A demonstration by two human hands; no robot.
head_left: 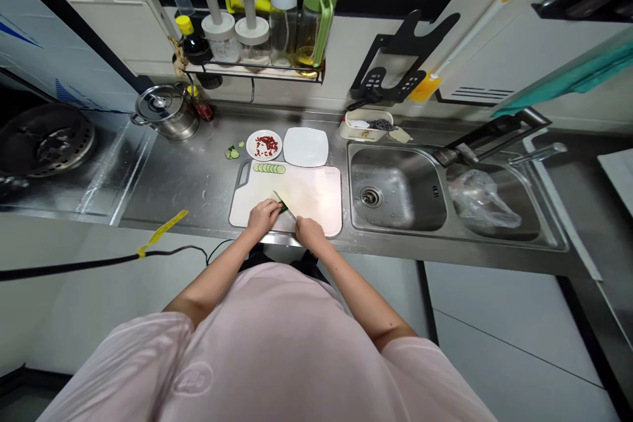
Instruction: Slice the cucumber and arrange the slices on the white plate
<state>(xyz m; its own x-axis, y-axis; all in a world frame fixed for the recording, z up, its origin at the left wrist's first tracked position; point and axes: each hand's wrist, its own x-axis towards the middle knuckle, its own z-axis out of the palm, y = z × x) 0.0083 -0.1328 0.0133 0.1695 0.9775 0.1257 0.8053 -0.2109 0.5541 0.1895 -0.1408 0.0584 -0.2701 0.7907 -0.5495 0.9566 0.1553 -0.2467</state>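
The left hand (264, 216) is curling its fingers together and is pressing on a small piece of green cucumber (283, 208); the right hand (310, 232) is closing around a kitchen knife (291, 213), and the knife's handle is hiding under that hand; the shiny blade is pointing away from the right hand toward the left hand and is lying right beside the cucumber piece. Both hands are reaching over a white cutting board (316, 201); a row of thin cucumber slices (270, 169) is lying on the board just ahead of the hands. Past the board, ahead of the left hand, a small round plate (264, 144) is holding red bits; ahead of the right hand, a white square plate (305, 147) is sitting on the steel worktop (173, 178); some cucumber bits (231, 153) are lying ahead of the left hand; a steel sink (395, 188) is sitting to the right of the right hand, and a plastic bag (483, 199) is lying in its far side; a steel pot (165, 112) is standing far to the left of the left hand.
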